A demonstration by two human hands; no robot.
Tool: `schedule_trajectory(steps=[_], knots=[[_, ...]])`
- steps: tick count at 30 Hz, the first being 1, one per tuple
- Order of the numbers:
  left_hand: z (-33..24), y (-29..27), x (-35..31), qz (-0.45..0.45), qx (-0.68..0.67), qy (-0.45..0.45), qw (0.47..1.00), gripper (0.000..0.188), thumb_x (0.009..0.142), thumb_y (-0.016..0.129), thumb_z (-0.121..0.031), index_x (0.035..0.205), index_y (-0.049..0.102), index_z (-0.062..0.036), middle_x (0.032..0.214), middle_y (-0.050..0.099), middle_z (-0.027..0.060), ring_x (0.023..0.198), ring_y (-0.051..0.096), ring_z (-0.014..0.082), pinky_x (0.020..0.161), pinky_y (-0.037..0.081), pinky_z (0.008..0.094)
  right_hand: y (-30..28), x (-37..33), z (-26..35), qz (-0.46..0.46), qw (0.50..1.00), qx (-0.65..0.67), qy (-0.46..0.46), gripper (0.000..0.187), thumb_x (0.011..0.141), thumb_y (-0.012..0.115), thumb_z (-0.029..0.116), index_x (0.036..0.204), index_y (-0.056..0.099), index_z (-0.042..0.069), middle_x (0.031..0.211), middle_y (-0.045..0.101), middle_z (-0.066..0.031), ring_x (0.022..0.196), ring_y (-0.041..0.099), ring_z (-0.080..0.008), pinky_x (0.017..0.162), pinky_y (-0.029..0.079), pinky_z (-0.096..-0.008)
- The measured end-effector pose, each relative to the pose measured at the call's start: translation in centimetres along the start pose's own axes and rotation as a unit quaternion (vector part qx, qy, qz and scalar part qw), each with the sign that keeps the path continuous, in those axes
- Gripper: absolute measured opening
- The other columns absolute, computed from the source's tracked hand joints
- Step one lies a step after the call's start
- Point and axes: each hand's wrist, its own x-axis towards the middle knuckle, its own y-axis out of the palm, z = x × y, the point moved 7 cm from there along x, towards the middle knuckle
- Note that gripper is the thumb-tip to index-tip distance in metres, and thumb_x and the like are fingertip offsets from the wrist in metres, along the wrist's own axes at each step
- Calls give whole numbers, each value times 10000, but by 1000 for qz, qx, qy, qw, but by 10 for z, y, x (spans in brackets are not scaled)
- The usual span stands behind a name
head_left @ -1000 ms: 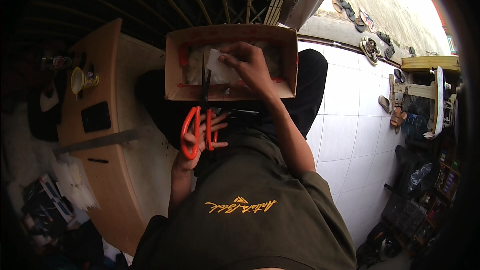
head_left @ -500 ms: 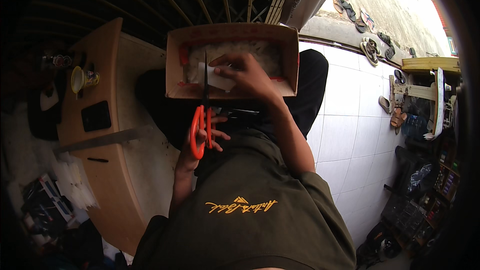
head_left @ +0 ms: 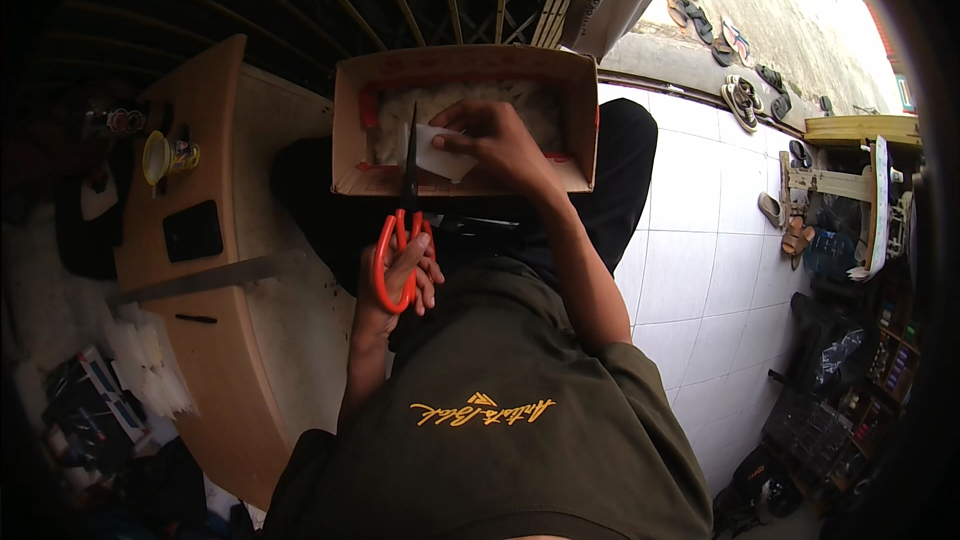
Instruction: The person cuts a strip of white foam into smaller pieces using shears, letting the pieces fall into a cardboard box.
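My left hand (head_left: 398, 275) is closed round the orange handles of a pair of scissors (head_left: 408, 202), whose dark blades point away from me over the near rim of a cardboard box (head_left: 350, 175). Pinched in the fingers of my right hand (head_left: 490, 145) is a piece of white sheet (head_left: 440, 158), and the scissor blades lie across its left part. Whether the sheet is paper or plastic I cannot tell. Under my hand the box holds a layer of pale, whitish pieces (head_left: 410, 105), with red edging along the inner walls. The box stands at my dark-trousered legs.
To the left is a wooden table (head_left: 215, 340) with a black flat device (head_left: 192, 232), a pen (head_left: 196, 319) and a yellow-rimmed cup (head_left: 157, 157). A metal folding gate (head_left: 450, 0) rises beyond the box. White floor tiles (head_left: 690, 200) lie right, with sandals (head_left: 690, 15) and shoes (head_left: 741, 100) farther off.
The scissors' handles have moved closer together as my left fingers curled in round them. My right hand and the white sheet have shifted slightly to the right.
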Motion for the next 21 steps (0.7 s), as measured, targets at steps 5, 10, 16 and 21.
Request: schedule_trajectory(steps=[5, 10, 16, 21], knots=[[-6, 20, -2, 88, -134, 100, 982, 803, 944, 538, -531, 1343, 339, 136, 1319, 495, 318, 885, 674, 275, 459, 594, 320, -1, 0, -1, -11, 999, 39, 21, 268, 806, 752, 143, 1018, 701, -13, 865, 716, -117, 804, 672, -154, 748, 512, -294], [-4, 23, -3, 115, -141, 78, 980, 828, 936, 500, -593, 1379, 327, 85, 1395, 426, 290, 1058, 614, 319, 669, 621, 486, -3, -1, -2, -56, 996, 66, 20, 231, 810, 740, 110, 978, 686, -39, 886, 718, -154, 821, 688, -183, 731, 525, -306], [-3, 21, -6, 149, -103, 76, 980, 964, 835, 543, -718, 1407, 338, 30, 1391, 443, 265, 1108, 592, 323, 851, 557, 567, -7, 1, 2, -87, 994, 64, -8, 207, 816, 729, 104, 955, 683, -42, 882, 717, -158, 843, 688, -188, 738, 525, -318], [8, 18, -7, 148, -69, 56, 985, 1155, 679, 566, -862, 1420, 353, -2, 1379, 473, 234, 1141, 579, 295, 973, 466, 566, -9, 2, -4, -105, 992, 64, -14, 209, 811, 738, 111, 958, 690, -30, 869, 719, -141, 833, 692, -189, 736, 524, -305]])
